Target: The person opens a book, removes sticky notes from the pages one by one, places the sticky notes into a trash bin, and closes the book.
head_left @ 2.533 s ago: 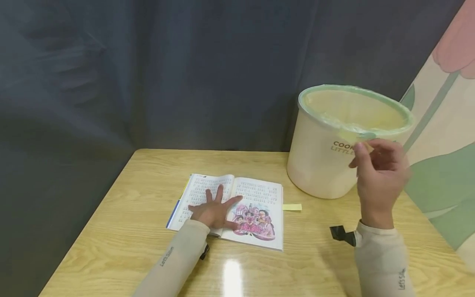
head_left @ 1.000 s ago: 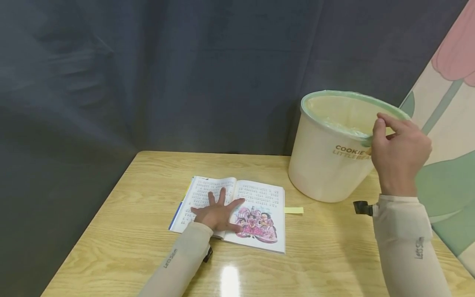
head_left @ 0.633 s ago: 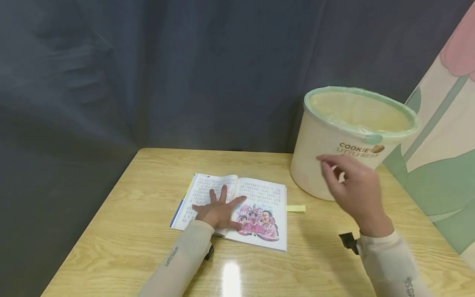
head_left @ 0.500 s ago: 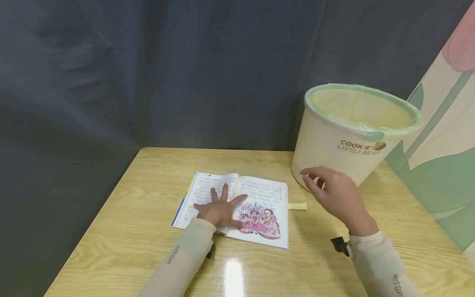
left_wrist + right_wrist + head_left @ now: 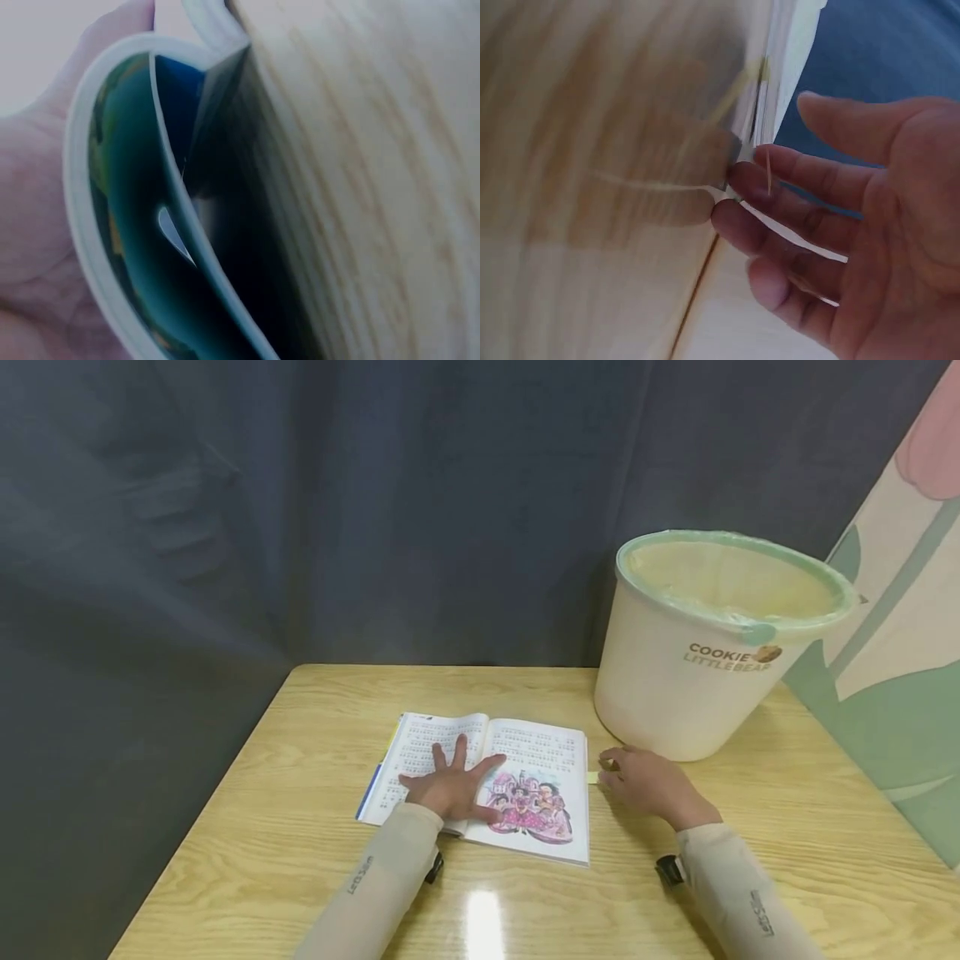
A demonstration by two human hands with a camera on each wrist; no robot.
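Left hand [image 5: 452, 793]: palm down, fingers spread wide, across the left page and spine of an open paperback book [image 5: 517, 752] with white printed pages and a pink illustration. Book lies on a pale wood-grain table [image 5: 300, 777]; left wrist view shows its lower edge bowed up off the wood beside the hand.

Right hand [image 5: 651, 783]: low at the book's right edge, fingers loosely bent over a flat pale-yellow paper strip [image 5: 593, 777]. Right wrist view has the thumb well apart from the fingertips, so no pinch there. Whether a fingertip touches the strip: cannot tell.

The strip juts from the book's right side, below mid-height; its outer part is hidden by the hand. How it is fixed among the pages does not show.

Cream round bin with a mint-green rim and a clear liner [image 5: 678, 668] stands upright behind the right hand, toward the table's right side. Dark blue curtain [image 5: 450, 510] behind.

Judgement: step in hand is the reach for the strip, grip not yet made. Next move calls for thumb to meet fingertips on the strip's free end, left palm steadying the book against any tug. Thin paper; a rough pull may tear it.
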